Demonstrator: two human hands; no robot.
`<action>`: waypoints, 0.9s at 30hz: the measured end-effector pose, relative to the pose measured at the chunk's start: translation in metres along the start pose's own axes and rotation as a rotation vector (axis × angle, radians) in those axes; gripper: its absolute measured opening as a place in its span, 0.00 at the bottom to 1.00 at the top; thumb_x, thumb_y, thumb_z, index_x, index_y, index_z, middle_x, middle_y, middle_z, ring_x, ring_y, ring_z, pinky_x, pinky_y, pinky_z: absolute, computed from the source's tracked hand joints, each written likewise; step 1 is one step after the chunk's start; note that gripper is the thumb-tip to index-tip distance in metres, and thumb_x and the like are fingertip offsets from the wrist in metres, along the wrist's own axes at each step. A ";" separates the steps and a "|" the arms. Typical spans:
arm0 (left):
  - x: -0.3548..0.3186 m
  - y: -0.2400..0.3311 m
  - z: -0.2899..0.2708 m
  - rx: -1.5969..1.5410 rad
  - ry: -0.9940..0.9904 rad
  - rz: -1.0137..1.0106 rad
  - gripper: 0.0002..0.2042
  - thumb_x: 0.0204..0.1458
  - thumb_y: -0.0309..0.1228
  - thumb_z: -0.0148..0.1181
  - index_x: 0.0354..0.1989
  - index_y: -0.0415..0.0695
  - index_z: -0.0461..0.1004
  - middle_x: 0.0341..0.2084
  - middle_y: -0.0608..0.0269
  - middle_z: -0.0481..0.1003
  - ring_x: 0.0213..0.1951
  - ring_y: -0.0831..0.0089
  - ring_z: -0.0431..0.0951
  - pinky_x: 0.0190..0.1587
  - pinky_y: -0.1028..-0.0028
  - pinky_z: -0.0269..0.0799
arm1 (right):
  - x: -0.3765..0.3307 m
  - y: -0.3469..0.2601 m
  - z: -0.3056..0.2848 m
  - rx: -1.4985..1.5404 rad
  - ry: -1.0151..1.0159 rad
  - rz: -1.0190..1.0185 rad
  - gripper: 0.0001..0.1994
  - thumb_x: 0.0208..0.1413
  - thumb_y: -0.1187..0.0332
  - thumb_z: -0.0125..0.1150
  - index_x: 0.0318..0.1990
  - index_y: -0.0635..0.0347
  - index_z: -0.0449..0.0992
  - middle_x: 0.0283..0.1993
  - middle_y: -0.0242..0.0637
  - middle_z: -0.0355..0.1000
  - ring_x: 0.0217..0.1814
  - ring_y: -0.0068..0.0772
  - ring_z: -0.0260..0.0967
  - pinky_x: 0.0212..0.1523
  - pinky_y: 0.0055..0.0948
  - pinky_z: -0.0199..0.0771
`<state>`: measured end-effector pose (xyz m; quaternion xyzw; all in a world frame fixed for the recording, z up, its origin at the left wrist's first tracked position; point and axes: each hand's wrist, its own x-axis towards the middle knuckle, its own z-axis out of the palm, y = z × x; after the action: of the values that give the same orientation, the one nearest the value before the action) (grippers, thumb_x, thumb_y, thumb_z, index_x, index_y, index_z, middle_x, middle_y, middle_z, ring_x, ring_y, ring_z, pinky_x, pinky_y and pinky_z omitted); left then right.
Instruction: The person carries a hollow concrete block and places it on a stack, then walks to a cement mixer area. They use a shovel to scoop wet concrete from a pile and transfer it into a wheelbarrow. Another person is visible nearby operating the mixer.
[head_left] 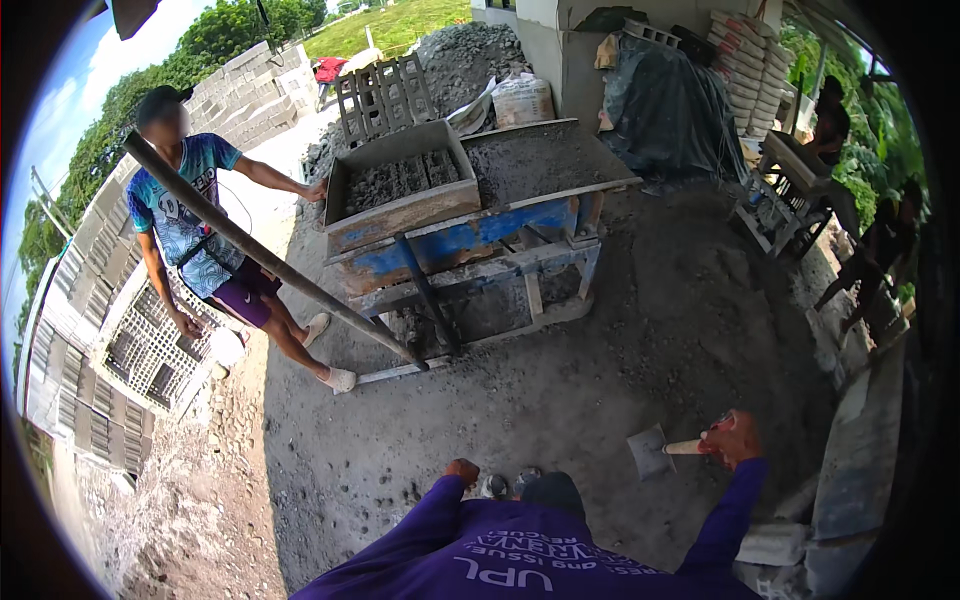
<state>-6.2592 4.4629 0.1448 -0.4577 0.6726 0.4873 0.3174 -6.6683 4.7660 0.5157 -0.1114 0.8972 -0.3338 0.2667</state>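
Observation:
My right hand (733,438) is closed round the red end of a shovel (652,454) with a flat grey blade and a wooden handle. Its blade is just above or on the grey ground; which of the two I cannot tell. My left hand (462,471) is curled into a fist in front of my body, with nothing visible in it. Ahead stands a block-making machine (470,240) with worn blue sides. On its top sits an open box (470,196) holding dark, ridged mix, beside a flat board (550,160) strewn with the same grit.
A co-worker (200,220) stands left of the machine, one hand on the box. A long pole (270,255) slants up from the machine's base. Concrete blocks (120,345) line the left. A dark tarp (670,110) and stacked sacks (748,65) stand behind; other people (885,240) are at right.

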 end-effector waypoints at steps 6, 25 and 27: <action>-0.001 -0.005 0.015 -0.130 0.079 0.064 0.12 0.52 0.30 0.46 0.38 0.39 0.74 0.30 0.57 0.78 0.28 0.66 0.80 0.27 0.66 0.79 | 0.013 0.028 0.003 -0.029 0.107 -0.101 0.16 0.34 0.71 0.68 0.30 0.71 0.69 0.22 0.42 0.71 0.20 0.28 0.70 0.19 0.29 0.68; -0.003 0.008 0.034 0.284 0.393 -0.108 0.15 0.47 0.36 0.52 0.35 0.37 0.76 0.38 0.50 0.77 0.42 0.57 0.78 0.42 0.63 0.75 | 0.020 0.011 -0.001 0.121 0.104 -0.085 0.11 0.42 0.73 0.64 0.27 0.68 0.67 0.20 0.46 0.71 0.18 0.33 0.72 0.18 0.31 0.69; -0.021 0.010 0.032 0.134 0.469 -0.155 0.16 0.46 0.36 0.52 0.35 0.35 0.76 0.38 0.46 0.76 0.43 0.54 0.77 0.44 0.62 0.73 | 0.028 0.019 -0.001 0.042 0.112 -0.118 0.11 0.42 0.73 0.65 0.28 0.69 0.68 0.21 0.46 0.71 0.19 0.34 0.73 0.19 0.31 0.70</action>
<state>-6.2612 4.5006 0.1565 -0.5865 0.7214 0.2965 0.2186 -6.6929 4.7703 0.4923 -0.1397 0.8954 -0.3733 0.1984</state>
